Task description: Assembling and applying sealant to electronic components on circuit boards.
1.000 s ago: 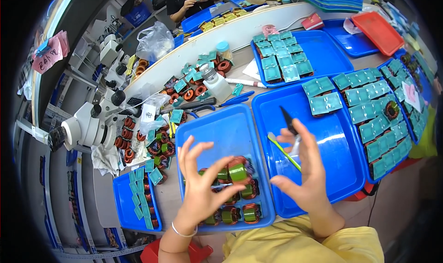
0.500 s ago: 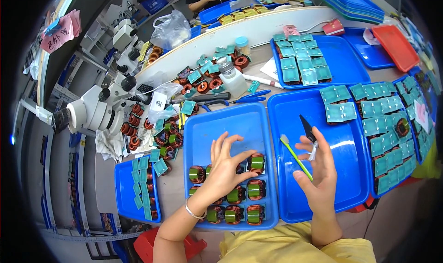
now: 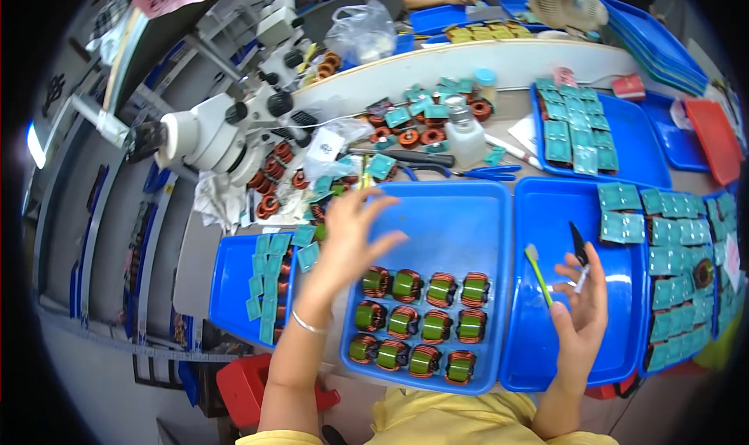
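Observation:
My left hand (image 3: 353,230) is over the left rim of the middle blue tray (image 3: 437,211), fingers spread and holding nothing. It partly hides the pile of loose coils beyond it. Several copper-wound coils with green bands (image 3: 403,321) sit in rows in the near half of that tray. Over the right-hand blue tray (image 3: 546,367), my right hand (image 3: 581,304) has its fingers curled round a black pointed tool (image 3: 577,244), whose exact kind I cannot make out. A green toothbrush (image 3: 540,276) juts out by the thumb of the same hand and appears held too.
A narrow blue tray (image 3: 234,289) at left holds coils with teal boards. More teal boards (image 3: 677,285) fill trays at right. Behind the middle tray lie blue-handled pliers (image 3: 488,172) and a clear bottle (image 3: 466,137). A microscope (image 3: 199,137) stands back left; a person works across the partition.
My left hand has lifted off the coils and moved left and away, uncovering the rows. The right hand keeps its tools over the tray. The whole view has shifted.

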A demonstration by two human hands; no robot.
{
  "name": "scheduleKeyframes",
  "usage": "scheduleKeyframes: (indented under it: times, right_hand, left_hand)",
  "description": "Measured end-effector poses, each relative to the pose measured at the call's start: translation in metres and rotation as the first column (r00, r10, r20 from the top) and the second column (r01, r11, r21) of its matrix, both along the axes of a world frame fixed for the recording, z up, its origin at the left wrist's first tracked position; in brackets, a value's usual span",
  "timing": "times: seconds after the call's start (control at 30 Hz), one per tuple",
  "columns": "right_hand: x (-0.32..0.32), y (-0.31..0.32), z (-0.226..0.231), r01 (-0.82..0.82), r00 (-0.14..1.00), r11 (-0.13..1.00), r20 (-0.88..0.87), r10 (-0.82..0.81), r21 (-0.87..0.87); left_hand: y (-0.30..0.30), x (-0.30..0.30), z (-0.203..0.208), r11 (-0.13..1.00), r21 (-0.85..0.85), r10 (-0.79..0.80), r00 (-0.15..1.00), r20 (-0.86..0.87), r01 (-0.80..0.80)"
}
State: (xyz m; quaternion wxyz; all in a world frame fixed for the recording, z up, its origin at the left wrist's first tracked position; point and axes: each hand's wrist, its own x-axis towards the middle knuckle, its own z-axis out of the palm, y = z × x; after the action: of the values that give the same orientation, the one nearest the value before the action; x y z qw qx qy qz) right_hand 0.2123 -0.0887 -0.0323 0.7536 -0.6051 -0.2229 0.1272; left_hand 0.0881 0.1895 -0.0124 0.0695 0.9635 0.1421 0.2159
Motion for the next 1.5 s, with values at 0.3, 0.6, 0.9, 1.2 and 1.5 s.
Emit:
scheduleKeyframes:
  times: [0.3,0.6,0.9,1.2,1.5]
  right_hand:
    - [-0.002,0.005,-0.003,-0.008,1.000,1.000,0.024,0.009,-0.023]
    - [-0.002,0.008,-0.006,-0.025,0.999,0.998,0.032,0.027,-0.063]
    - [-0.008,0.013,-0.007,-0.064,0.992,0.995,0.103,0.072,-0.079]
    - [-0.019,0.013,0.004,-0.267,0.795,0.949,0.519,0.316,-0.168]
    - [-0.017,0.009,-0.010,-0.311,0.920,0.941,0.292,0.263,0.135]
  left_hand:
    - [0.044,-0.103,-0.025,0.774,0.215,0.631,0.749,-0.200,-0.595]
    - [0.022,-0.117,-0.056,0.800,-0.127,0.592,0.806,0.012,-0.586]
    - [-0.013,-0.118,-0.050,0.686,-0.666,0.614,0.724,0.314,-0.293]
    - [-0.085,-0.028,0.007,0.082,-0.932,0.138,0.922,0.361,0.352]
    - [-0.130,0.005,0.023,-0.033,-0.904,0.028,0.905,0.426,0.426]
